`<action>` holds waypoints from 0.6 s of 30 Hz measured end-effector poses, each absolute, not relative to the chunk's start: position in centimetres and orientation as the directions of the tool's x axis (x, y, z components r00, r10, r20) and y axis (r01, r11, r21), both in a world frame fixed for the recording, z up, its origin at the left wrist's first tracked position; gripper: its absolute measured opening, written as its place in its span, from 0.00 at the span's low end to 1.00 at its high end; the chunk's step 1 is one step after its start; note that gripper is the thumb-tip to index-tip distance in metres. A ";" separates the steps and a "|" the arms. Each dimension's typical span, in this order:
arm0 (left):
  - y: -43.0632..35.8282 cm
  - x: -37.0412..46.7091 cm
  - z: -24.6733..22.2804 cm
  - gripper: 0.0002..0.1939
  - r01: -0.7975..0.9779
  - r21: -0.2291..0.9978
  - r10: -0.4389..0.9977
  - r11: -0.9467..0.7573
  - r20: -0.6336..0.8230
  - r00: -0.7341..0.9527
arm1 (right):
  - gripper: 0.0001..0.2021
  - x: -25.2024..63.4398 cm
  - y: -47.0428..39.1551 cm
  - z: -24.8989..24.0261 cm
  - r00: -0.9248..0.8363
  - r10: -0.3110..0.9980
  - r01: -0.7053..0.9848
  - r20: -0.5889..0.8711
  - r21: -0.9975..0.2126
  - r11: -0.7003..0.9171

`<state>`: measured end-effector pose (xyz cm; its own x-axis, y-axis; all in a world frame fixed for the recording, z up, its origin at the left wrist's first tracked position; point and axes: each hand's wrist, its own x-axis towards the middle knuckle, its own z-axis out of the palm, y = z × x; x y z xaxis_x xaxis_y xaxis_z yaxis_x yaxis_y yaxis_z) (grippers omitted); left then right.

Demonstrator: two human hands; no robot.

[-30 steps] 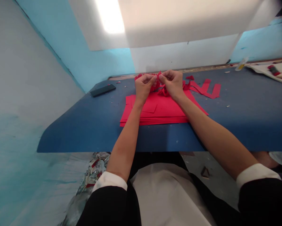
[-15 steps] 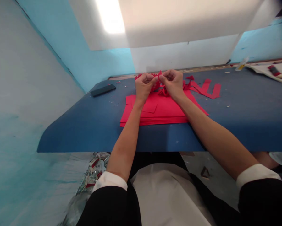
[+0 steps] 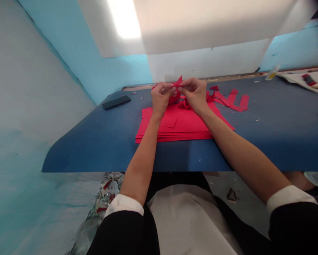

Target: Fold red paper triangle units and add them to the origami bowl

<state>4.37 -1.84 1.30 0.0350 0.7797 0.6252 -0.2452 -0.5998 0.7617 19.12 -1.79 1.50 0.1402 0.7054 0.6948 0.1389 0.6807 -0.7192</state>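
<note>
A small red paper piece, with a pointed tip sticking up, is pinched between my left hand and my right hand. Both hands have thumb and fingers pressed together, close to each other above a stack of red sheets. Behind and beside my left hand is a bunch of red paper with jagged edges, partly hidden by the fingers. Crumpled red paper bits lie on the stack below my right hand. A smaller red rectangle rests on the stack's left part.
The blue table carries a dark phone at the left and red strips right of the stack. A small bottle and a cloth or paper with a red-and-black item are at the far right. A wall stands behind.
The small red piece between my fingertips has turned, and its pointed tip now stands higher. My left fingertips have shifted slightly to the left.
</note>
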 end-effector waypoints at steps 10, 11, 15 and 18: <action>-1.8 4.3 1.6 0.20 -0.208 0.767 0.779 -0.607 0.626 0.035 | 0.06 19.1 -2.6 1.5 0.155 0.599 0.101 0.786 -0.615 0.782; -1.9 4.3 1.7 0.21 -0.198 0.774 0.786 -0.602 0.618 0.029 | 0.06 19.1 -2.7 1.5 0.151 0.607 0.128 0.780 -0.624 0.771; -1.9 4.3 1.9 0.22 -0.245 0.724 0.742 -0.645 0.670 0.029 | 0.06 19.1 -2.9 1.7 0.145 0.641 0.215 0.754 -0.657 0.723; -1.8 4.2 1.7 0.17 -0.286 0.677 0.695 -0.678 0.717 0.051 | 0.04 19.3 -2.6 1.5 0.150 0.604 0.185 0.782 -0.623 0.760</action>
<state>4.23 -1.81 1.74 0.0512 0.6950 0.7172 -0.2857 -0.6779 0.6773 19.25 -2.61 1.52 0.1501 0.6044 0.7824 0.1853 0.7602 -0.6227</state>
